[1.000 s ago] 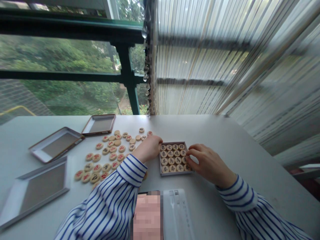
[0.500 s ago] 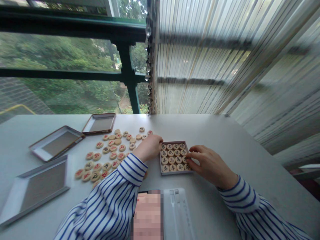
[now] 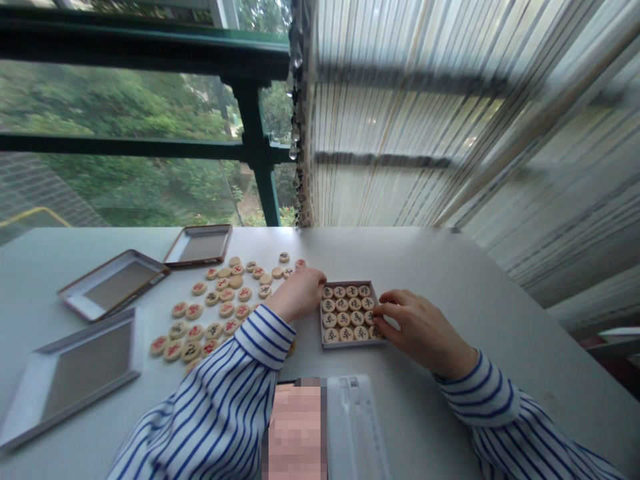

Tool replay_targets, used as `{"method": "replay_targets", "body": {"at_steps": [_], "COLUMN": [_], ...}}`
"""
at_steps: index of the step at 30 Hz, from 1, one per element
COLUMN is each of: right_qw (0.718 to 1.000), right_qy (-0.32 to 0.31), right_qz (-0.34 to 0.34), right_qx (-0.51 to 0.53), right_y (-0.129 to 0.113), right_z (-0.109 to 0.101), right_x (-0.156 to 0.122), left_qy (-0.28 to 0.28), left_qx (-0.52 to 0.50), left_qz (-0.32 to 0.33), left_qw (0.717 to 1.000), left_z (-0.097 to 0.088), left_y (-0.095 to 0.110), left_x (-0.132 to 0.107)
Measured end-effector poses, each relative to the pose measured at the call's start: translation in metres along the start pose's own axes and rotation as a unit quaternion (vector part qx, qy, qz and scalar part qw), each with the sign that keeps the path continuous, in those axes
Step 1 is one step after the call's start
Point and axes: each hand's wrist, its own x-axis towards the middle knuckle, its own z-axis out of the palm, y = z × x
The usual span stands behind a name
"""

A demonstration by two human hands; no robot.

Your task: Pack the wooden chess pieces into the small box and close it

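Observation:
A shallow square box [image 3: 353, 345] lies between my hands, filled with rows of round wooden xiangqi pieces [image 3: 357, 319] marked with black characters. My left hand [image 3: 303, 293] is closed, its fingertips gripping the box's far left corner. On the opposite side, my right hand [image 3: 423, 330] has its bent fingers and thumb against the right edge, beside the pieces there; it holds the box from that side. Many loose xiangqi pieces [image 3: 227, 309], with red or dark characters and some blank faces up, are scattered to the left. My left forearm hides part of them.
Three shallow trays or lids stand at the left: a back one [image 3: 199, 245], a middle one [image 3: 115, 283] and a larger near one [image 3: 85, 373]. A white translucent case [image 3: 355, 427] and a pixelated screen [image 3: 295, 433] are near me. String curtains [image 3: 390, 120] hang behind the table.
Both hands stay at the box with almost the same grip. Only a slight shift of the whole view shows.

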Motion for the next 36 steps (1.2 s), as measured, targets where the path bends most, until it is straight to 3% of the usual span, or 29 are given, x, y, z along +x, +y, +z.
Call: {"method": "replay_targets", "body": {"at_steps": [24, 30, 36], "right_qw": [1.000, 0.991, 0.982], "right_qy": [0.011, -0.016, -0.031], "right_qz": [0.020, 0.102, 0.103], "right_qx": [0.004, 0.085, 0.153], "right_y": [-0.002, 0.002, 0.003], "right_z": [-0.002, 0.001, 0.009], "right_x": [0.000, 0.000, 0.001], "left_qy": [0.001, 0.002, 0.005], "left_qx": [0.000, -0.001, -0.003], "left_qz": [-0.003, -0.003, -0.003], "left_qw": [1.000, 1.000, 1.000], "left_z": [-0.004, -0.002, -0.004], "left_y": [0.003, 0.002, 0.003], "left_x": [-0.001, 0.000, -0.002]}}
